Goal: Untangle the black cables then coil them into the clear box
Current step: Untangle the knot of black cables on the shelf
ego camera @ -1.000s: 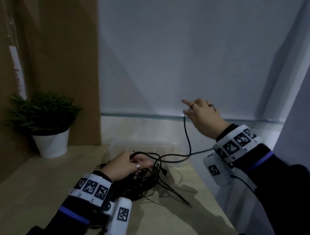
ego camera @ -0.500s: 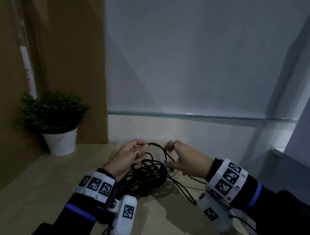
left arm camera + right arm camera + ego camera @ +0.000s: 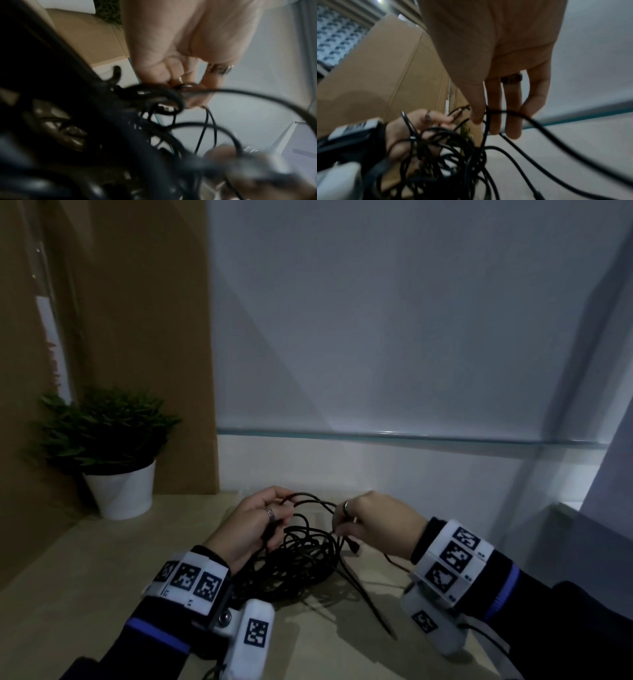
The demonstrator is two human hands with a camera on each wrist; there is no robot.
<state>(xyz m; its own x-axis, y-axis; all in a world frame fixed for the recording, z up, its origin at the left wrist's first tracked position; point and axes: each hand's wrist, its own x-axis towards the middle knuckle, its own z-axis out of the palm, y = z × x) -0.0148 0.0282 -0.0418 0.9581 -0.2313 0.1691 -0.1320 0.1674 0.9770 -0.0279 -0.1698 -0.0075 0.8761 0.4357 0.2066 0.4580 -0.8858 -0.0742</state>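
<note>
The right hand (image 3: 373,522) had dropped from the glass ledge (image 3: 411,436) to pinch a strand beside the black cables (image 3: 294,563), which the left hand (image 3: 253,525) gripped, still tangled.

no readable text, only coded markers

Pale tabletop (image 3: 85,583): potted plant (image 3: 116,460), seemingly black cables (image 3: 301,563).

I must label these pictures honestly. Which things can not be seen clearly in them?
- Clear box: not clearly made out in any view; the hands and black cables cover where it might be.
- Left hand grip: the left wrist view is blurred, with cable across it.
- Right hand fingertips: hidden behind the hand in the head view.
- How many cables: the tangle overlaps too much to count.
</note>
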